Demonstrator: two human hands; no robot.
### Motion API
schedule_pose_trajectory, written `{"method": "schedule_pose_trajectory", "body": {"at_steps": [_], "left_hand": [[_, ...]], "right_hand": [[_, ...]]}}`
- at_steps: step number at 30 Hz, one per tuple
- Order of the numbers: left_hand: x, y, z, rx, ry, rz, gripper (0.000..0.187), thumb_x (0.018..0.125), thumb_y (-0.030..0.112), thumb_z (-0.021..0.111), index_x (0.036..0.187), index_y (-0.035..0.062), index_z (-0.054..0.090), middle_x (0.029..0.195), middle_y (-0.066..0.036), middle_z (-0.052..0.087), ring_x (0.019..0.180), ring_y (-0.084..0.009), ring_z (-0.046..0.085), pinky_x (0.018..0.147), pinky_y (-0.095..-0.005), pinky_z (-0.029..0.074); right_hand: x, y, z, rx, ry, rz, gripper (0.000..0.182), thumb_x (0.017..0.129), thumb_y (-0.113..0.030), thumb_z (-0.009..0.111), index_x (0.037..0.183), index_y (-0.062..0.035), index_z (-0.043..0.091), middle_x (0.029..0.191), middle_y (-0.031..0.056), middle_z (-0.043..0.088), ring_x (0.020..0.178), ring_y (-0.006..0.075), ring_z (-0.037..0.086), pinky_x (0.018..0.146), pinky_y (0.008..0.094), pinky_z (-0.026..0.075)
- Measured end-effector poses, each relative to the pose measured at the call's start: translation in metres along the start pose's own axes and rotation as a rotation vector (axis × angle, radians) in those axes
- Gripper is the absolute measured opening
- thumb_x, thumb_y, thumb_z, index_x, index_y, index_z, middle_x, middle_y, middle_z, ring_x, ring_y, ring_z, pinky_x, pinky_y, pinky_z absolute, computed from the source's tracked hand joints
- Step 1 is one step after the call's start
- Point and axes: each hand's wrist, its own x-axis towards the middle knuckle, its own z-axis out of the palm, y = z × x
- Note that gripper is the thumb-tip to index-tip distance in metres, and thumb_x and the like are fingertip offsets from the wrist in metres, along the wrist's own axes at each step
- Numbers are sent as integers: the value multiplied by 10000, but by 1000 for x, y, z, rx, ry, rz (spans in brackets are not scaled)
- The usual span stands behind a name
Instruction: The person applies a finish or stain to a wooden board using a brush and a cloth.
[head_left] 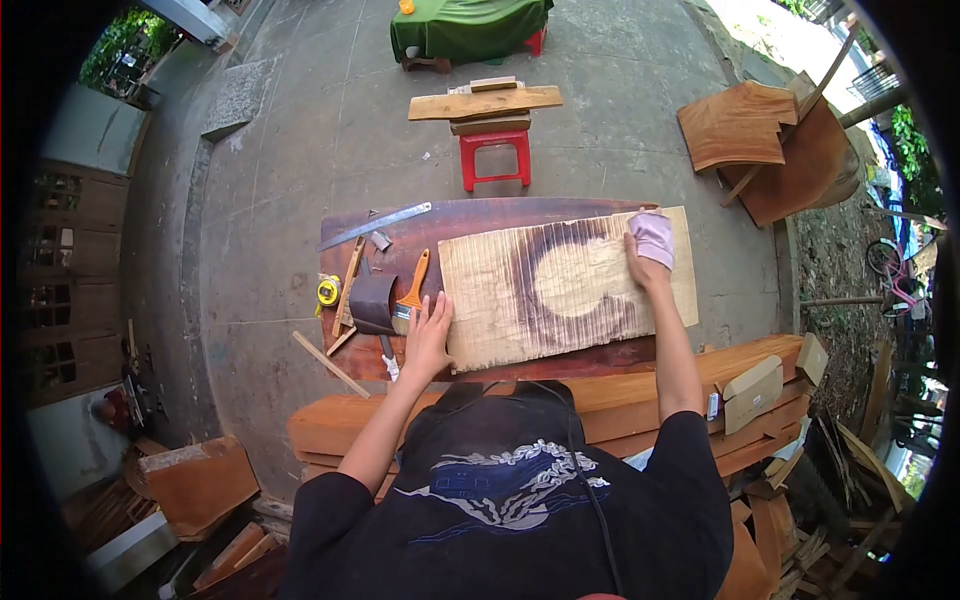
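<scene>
A pale wooden board [480, 300] with cut lines across it and a dark scorched C-shaped mark lies on the dark reddish wood tabletop [560, 209]. My left hand [428, 338] rests at the board's left edge with its fingers spread, holding nothing. Bunched in my right hand [650, 270] is a pale pink cloth [653, 235], on the board's far right end; the cloth partly hides the fingers. Just beyond my left hand lie an orange-handled paintbrush [415, 280] and a dark curved sheet [374, 303], perhaps sandpaper.
A metal ruler [375, 226], a yellow tape measure [328, 291] and wood strips [350, 285] lie at the tabletop's left. Stacked planks [340, 425] run close in front of my body. Farther off stand a red stool [495, 160] bearing boards and a green-covered table [470, 30].
</scene>
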Motion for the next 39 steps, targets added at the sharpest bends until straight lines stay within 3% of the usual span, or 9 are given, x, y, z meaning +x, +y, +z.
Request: {"method": "schedule_pose_trajectory", "body": {"at_steps": [5, 12, 17, 19, 23, 25, 30, 35, 39], "left_hand": [[-3, 12, -6, -13, 17, -47, 1225, 584, 136, 987, 1622, 21, 347, 1710, -196, 345, 1581, -445, 310, 1284, -588, 274], [3, 5, 19, 58, 97, -34, 1352, 466, 155, 1031, 1617, 13, 335, 1708, -203, 343, 1578, -447, 314, 1276, -580, 301], [3, 13, -1, 0, 45, -34, 1142, 610, 67, 935, 1602, -9, 372, 1689, -221, 371, 1572, -455, 323, 1275, -578, 294], [0, 10, 0, 6, 42, -23, 1150, 605, 73, 941, 1602, -9, 373, 1688, -221, 373, 1573, -454, 322, 1274, -577, 297], [4, 4, 5, 1, 62, -12, 1157, 601, 89, 948, 1601, -6, 377, 1685, -221, 379, 1573, -453, 321, 1276, -575, 296], [4, 1, 8, 0, 64, -8, 1167, 598, 100, 954, 1604, -3, 373, 1688, -219, 374, 1574, -452, 320, 1278, -573, 295], [0, 0, 4, -10, 30, 18, 1223, 590, 140, 982, 1623, 4, 341, 1712, -212, 329, 1579, -445, 309, 1280, -572, 296], [-1, -3, 6, 10, 22, 41, 1284, 571, 188, 1008, 1636, 7, 313, 1724, -209, 306, 1584, -439, 303, 1284, -567, 291], [-1, -5, 3, -4, 25, 39, 1295, 562, 205, 1014, 1633, 10, 314, 1721, -210, 314, 1582, -445, 306, 1285, -562, 294]], "right_hand": [[72, 23, 8, -7, 500, 273, 742, 1100, -558, 427, 1653, -65, 380, 1756, 217, 242, 1636, 410, 145, 1344, 464, 69], [-78, -184, 83, 246, 81, -677, 683, 1012, -533, 609, 1553, -123, 528, 1700, 218, 360, 1588, 439, 255, 1337, 522, 127], [-37, -37, 18, 221, -73, 9, 754, 1065, -594, 485, 1559, -25, 492, 1654, 235, 422, 1537, 418, 368, 1292, 465, 259], [-26, 38, 4, 190, 246, 219, 767, 1092, -621, 391, 1536, -8, 518, 1610, 249, 469, 1518, 416, 392, 1289, 425, 260], [-57, 6, 78, -107, 624, 145, 770, 1093, -627, 379, 1534, -16, 538, 1614, 269, 469, 1524, 476, 364, 1296, 480, 235], [-120, -69, 88, -30, 262, -9, 832, 1052, -624, 482, 1642, -44, 385, 1735, 232, 284, 1603, 493, 170, 1333, 519, 102], [-176, -60, 59, 9, 142, -473, 752, 1000, -513, 625, 1594, -74, 483, 1733, 194, 316, 1590, 446, 258, 1316, 533, 178], [-124, 155, 32, 223, 273, 314, 819, 1098, -569, 409, 1623, 57, 351, 1732, 248, 286, 1612, 416, 230, 1336, 446, 129], [-109, 51, 35, 54, 315, 479, 914, 1092, -660, 283, 1655, 59, 262, 1740, 268, 247, 1634, 433, 143, 1342, 451, 93]]}}
